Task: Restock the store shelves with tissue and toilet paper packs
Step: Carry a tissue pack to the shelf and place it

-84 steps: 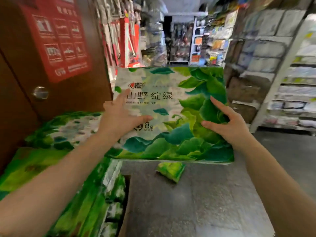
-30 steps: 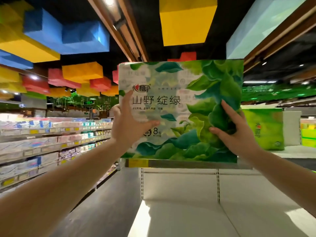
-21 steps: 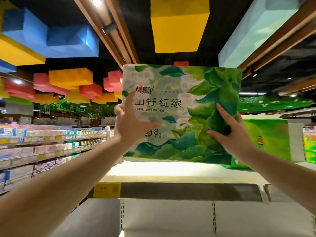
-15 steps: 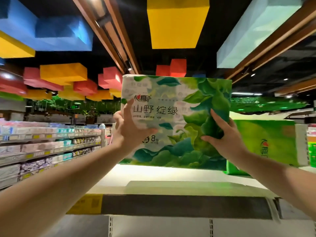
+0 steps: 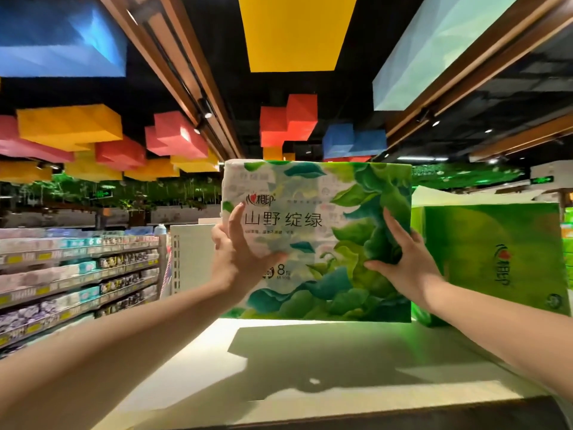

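I hold a tissue pack [image 5: 325, 243] upright, white and green with a leaf print and "8" on its face. Its bottom edge is at the surface of the pale top shelf [image 5: 310, 361]; I cannot tell if it touches. My left hand [image 5: 238, 265] grips the pack's left edge, index finger and thumb on the front and the other fingers curled round the side. My right hand [image 5: 403, 268] presses on the front near the right edge with straight, spread fingers. A second green pack [image 5: 496, 259] stands on the shelf right beside it.
The dark front lip of the shelf [image 5: 372, 414] runs along the bottom. Down the aisle on the left, stocked shelves [image 5: 77, 274] carry several small packs with yellow price tags. A white shelf end panel [image 5: 192, 259] stands behind my left hand. Coloured blocks hang from the ceiling.
I have turned from the stockroom floor to the store shelf and lifted the pack. Over the last second it has moved forward over the top shelf and down towards it, next to the green pack.
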